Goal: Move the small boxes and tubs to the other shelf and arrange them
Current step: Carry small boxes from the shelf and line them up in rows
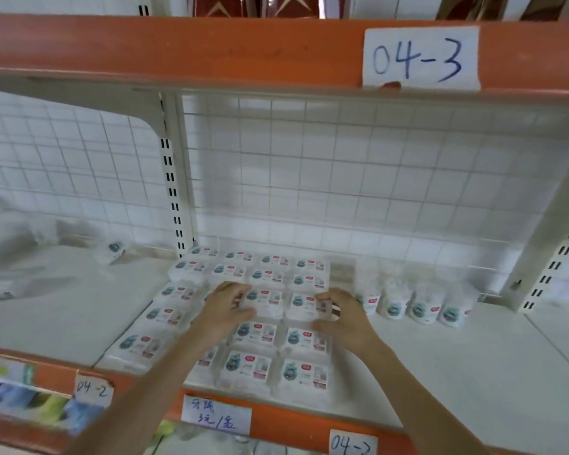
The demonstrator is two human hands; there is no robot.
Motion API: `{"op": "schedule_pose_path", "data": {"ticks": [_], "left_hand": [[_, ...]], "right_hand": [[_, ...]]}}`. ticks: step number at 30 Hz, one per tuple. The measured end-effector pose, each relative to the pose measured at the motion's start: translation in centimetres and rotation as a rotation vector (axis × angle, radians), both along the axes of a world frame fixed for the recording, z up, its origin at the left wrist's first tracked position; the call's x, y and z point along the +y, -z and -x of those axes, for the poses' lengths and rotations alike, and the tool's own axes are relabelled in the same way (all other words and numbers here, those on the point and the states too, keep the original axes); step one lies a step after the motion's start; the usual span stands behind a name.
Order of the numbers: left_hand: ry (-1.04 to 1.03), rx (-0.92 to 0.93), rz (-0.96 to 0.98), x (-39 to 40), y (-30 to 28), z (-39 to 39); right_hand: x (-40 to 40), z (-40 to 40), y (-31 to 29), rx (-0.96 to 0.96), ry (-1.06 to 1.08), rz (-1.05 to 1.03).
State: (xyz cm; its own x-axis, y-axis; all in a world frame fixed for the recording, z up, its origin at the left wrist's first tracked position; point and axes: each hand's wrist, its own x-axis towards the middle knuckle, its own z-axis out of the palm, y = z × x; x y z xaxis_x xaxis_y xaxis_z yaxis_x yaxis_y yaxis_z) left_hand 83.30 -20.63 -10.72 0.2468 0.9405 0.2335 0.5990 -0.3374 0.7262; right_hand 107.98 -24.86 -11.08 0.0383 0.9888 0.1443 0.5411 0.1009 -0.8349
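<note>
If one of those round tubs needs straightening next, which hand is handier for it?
Probably the right hand. It sits at the right edge of the block of small boxes, beside the row of round tubs. The left hand lies further left over the boxes and would have to cross over.

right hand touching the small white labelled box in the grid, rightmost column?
Touching. Head view: the right hand has fingers curled over the right edge of a small white labelled box and thumb against its near edge, no gap visible.

Shop: orange-edged shelf (178, 47), handwritten price tag (215, 414).
</note>
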Motion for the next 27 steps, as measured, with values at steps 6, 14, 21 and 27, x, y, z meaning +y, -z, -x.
{"op": "schedule_pose_path", "data": {"ticks": [6, 14, 21, 27], "left_hand": [[-0.012, 0.051, -0.084, 0.3, 0.3, -0.2], [0.019, 0.121, -0.128, 0.3, 0.2, -0.1], [0.015, 0.150, -0.122, -0.3, 0.0, -0.2], [0.081, 0.238, -0.105, -1.3, -1.3, 0.5]], "right_hand": [[-0.2, 0.2, -0.8, -0.177, 0.010, 0.017], [-0.7, 1.1, -1.1, -0.192, 0.110, 0.041], [-2.1, 2.7, -1.1, -0.152, 0.189, 0.074], [-4.7, 3.4, -2.3, -0.374, 0.222, -0.001]]}}
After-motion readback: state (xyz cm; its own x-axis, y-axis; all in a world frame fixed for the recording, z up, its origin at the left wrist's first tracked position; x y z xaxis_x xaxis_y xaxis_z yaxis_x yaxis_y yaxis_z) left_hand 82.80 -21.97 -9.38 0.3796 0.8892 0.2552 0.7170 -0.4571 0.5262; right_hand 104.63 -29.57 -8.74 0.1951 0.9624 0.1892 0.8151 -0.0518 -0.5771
